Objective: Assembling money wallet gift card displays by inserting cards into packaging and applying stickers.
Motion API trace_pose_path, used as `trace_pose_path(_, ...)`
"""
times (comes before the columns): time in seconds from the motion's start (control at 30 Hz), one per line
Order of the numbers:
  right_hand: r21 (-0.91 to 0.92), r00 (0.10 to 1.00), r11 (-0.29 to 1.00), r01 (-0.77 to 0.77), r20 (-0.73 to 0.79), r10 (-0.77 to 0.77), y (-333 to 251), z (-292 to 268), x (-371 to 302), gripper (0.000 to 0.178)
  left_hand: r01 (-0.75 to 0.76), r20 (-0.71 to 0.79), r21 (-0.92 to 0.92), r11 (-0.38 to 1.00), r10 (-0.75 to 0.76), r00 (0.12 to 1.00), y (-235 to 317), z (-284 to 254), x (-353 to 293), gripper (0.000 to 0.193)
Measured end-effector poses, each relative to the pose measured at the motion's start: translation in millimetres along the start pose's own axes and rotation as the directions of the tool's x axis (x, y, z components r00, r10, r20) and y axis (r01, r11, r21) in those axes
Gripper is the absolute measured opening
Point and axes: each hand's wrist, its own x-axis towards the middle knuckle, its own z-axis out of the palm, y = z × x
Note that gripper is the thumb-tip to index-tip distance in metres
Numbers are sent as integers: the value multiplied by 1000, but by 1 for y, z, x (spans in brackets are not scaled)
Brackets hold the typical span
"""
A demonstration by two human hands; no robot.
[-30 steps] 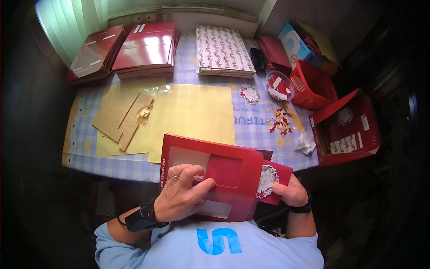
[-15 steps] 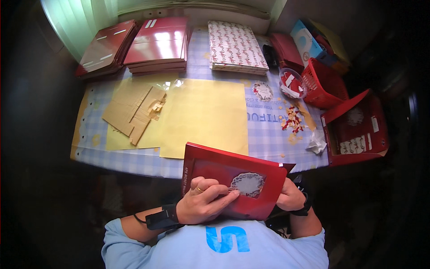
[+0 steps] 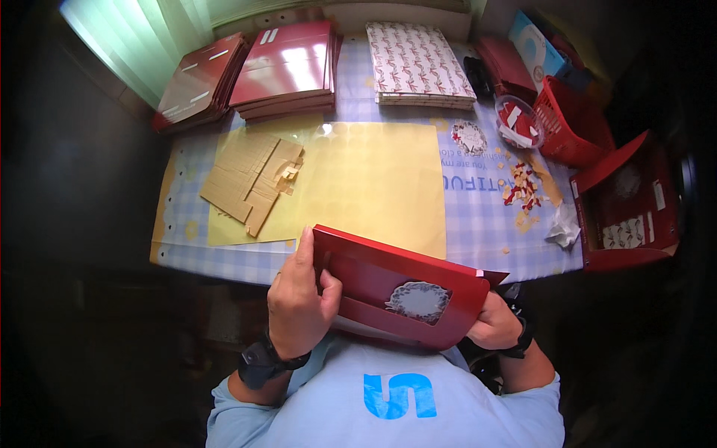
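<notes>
Tilted in front of my chest is a flat red cardboard box [image 3: 358, 272], with a window cut in its face. A scalloped wreath cutout [image 3: 417, 301] in grey and white shows in that window. My left hand [image 3: 299, 306] grips the box's left edge, thumb over the face and index finger stretched up along the side to the top corner. At the other end my right hand [image 3: 496, 322] is closed round the right edge, its fingers partly hidden behind the card.
Yellow sheets [image 3: 373, 187] lie on the checked tablecloth [image 3: 187, 254], with a brown cardboard piece [image 3: 250, 183] on them. Behind stand red stacks [image 3: 284, 63] and patterned boards [image 3: 418, 60]. At right are scraps [image 3: 526, 187], a tub [image 3: 519, 123], a basket [image 3: 571, 123] and an open red box [image 3: 627, 198].
My left hand has moved off the wreath window to the box's left edge. My right hand keeps its hold. The view has shifted, so the table sits further right.
</notes>
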Motion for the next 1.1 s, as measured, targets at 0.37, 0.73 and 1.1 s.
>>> trace_pose_path(0.37,-92,979,975,204,32,-202,1,2,-1,41,42,35,260,965,-53,998,24,1,16,90)
trace_pose_path(0.73,8,989,990,141,39,-142,6,-4,-13,45,120,72,122,985,-129,989,32,0,15,77)
trace_pose_path(1.1,-26,999,999,42,26,-41,11,5,5,49,129,119,37,991,-132,984,22,-1,13,82)
